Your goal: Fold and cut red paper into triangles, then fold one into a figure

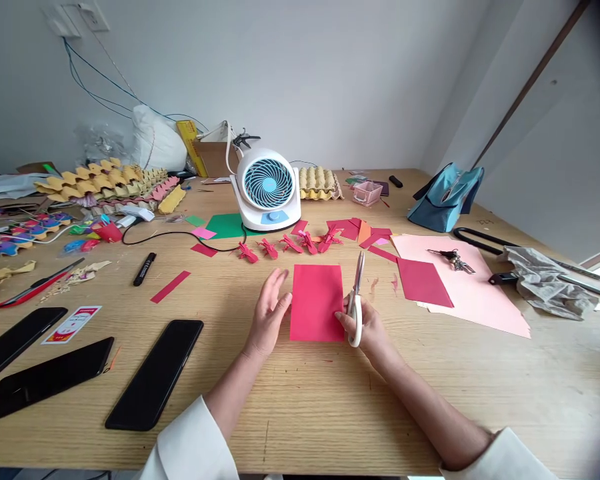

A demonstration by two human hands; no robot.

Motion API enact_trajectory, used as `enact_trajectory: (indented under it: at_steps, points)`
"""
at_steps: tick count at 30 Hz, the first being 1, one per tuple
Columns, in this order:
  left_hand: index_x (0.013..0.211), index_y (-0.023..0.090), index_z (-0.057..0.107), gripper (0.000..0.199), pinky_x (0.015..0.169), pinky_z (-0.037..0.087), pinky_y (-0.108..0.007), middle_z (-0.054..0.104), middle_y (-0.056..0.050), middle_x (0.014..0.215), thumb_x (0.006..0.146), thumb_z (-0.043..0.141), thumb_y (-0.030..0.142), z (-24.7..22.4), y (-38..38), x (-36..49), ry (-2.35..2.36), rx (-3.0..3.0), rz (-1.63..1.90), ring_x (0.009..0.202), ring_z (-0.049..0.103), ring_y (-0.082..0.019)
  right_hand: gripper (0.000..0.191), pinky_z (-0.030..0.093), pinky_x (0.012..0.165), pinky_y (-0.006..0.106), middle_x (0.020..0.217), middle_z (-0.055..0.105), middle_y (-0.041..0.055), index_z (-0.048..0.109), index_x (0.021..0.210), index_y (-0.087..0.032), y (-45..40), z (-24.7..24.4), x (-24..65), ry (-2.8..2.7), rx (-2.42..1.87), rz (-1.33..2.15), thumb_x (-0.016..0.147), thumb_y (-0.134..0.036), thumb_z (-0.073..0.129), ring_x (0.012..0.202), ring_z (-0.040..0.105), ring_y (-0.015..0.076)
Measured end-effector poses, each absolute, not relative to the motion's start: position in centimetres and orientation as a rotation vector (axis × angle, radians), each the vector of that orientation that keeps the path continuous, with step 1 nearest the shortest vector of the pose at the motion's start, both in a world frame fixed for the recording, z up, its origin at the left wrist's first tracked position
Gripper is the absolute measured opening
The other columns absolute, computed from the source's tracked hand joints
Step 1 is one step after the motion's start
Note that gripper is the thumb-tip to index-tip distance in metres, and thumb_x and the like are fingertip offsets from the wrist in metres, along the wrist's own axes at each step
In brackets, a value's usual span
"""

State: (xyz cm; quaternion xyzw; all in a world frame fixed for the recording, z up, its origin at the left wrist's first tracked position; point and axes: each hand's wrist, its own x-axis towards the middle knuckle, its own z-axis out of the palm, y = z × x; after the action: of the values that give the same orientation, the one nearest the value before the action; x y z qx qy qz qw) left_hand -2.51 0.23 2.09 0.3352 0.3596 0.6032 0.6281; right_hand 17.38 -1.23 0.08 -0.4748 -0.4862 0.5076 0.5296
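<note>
A red rectangle of paper point(317, 303) is held upright over the middle of the wooden table. My right hand point(367, 330) pinches its right edge and also holds the white-handled scissors point(357, 313), whose blades point away from me. At the paper's left edge is my left hand point(269, 317), its fingers apart, with the thumb beside the edge; it grips nothing. Beyond the paper, several small folded red paper pieces point(293, 245) lie in a row. Further right, a darker red sheet point(424, 282) rests on pale pink paper point(485, 293).
Three black phones point(155, 373) lie at the left front, near a marker point(145, 269) and a red strip point(171, 287). A white fan point(269, 190) stands behind the folded pieces. Keys point(453, 260), a blue bag point(445, 198) and crumpled cloth point(550, 283) are on the right.
</note>
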Motion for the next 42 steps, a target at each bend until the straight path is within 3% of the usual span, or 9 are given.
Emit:
enact_trajectory:
  at_steps: [4, 8, 14, 20, 26, 32, 42]
  points:
    - [0.113, 0.020, 0.066, 0.045, 0.091, 0.050, -0.036, 0.071, -0.010, 0.113, 0.072, 0.079, 0.031, 0.8, 0.2, -1.6, 0.740, 0.804, 1.195, 0.109, 0.064, -0.028, 0.029, 0.038, 0.056, 0.026, 0.069, 0.048, -0.0038, 0.049, 0.082, -0.022, -1.3, -0.1, 17.4, -1.248, -1.111, 1.093, 0.072, -0.038, 0.072, 0.060, 0.043, 0.0116]
    - [0.101, 0.018, 0.070, 0.038, 0.085, 0.053, -0.039, 0.075, -0.010, 0.099, 0.067, 0.082, 0.029, -0.1, -0.3, -0.7, 0.842, 0.860, 1.120, 0.089, 0.070, -0.025, 0.024, 0.038, 0.058, 0.027, 0.071, 0.047, -0.0039, 0.048, 0.086, -0.022, -1.6, -0.6, 17.5, -1.345, -1.179, 1.010, 0.078, -0.034, 0.067, 0.061, 0.042, 0.0121]
    - [0.096, 0.015, 0.072, 0.036, 0.083, 0.053, -0.036, 0.076, -0.010, 0.098, 0.066, 0.082, 0.032, -0.7, -0.2, -0.4, 1.062, 1.006, 1.171, 0.087, 0.070, -0.025, 0.024, 0.039, 0.060, 0.027, 0.074, 0.050, -0.0036, 0.050, 0.090, -0.022, -1.8, -0.5, 17.5, -1.472, -1.268, 0.897, 0.078, -0.032, 0.068, 0.063, 0.045, 0.0125]
    - [0.097, 0.015, 0.071, 0.037, 0.083, 0.054, -0.034, 0.076, -0.008, 0.095, 0.066, 0.083, 0.031, -0.1, 0.9, -2.1, 0.964, 0.763, 1.326, 0.084, 0.070, -0.020, 0.033, 0.043, 0.069, 0.030, 0.089, 0.061, 0.0035, 0.052, 0.098, -0.021, -1.9, 0.0, 17.9, -1.488, -1.249, 0.966, 0.080, -0.044, 0.068, 0.080, 0.055, 0.0181]
    - [0.093, 0.019, 0.070, 0.032, 0.068, 0.055, -0.025, 0.075, -0.005, 0.090, 0.064, 0.083, 0.024, 0.5, 2.4, -4.3, 0.916, 0.451, 1.423, 0.079, 0.070, -0.016, 0.041, 0.040, 0.057, 0.027, 0.075, 0.055, 0.0018, 0.056, 0.096, -0.018, -2.6, 0.9, 17.7, -1.580, -0.963, 1.431, 0.091, -0.058, 0.048, 0.062, 0.049, 0.0131]
    - [0.088, 0.017, 0.067, 0.023, 0.054, 0.050, -0.020, 0.074, -0.002, 0.080, 0.069, 0.079, 0.016, 0.3, 2.9, -4.7, 0.941, 0.240, 1.443, 0.066, 0.068, -0.012, 0.053, 0.042, 0.053, 0.027, 0.070, 0.057, 0.0038, 0.058, 0.095, -0.014, -3.4, 1.1, 17.5, -1.584, -0.642, 1.853, 0.092, -0.064, 0.039, 0.056, 0.055, 0.0135]
    - [0.085, 0.016, 0.067, 0.013, 0.057, 0.052, -0.021, 0.073, -0.002, 0.080, 0.075, 0.072, 0.011, 1.0, 2.9, -4.6, 0.907, 0.171, 1.470, 0.066, 0.067, -0.012, 0.051, 0.044, 0.055, 0.028, 0.068, 0.058, 0.0047, 0.059, 0.093, -0.012, -3.4, 1.1, 17.6, -1.601, -0.619, 1.901, 0.095, -0.059, 0.039, 0.056, 0.056, 0.0139]
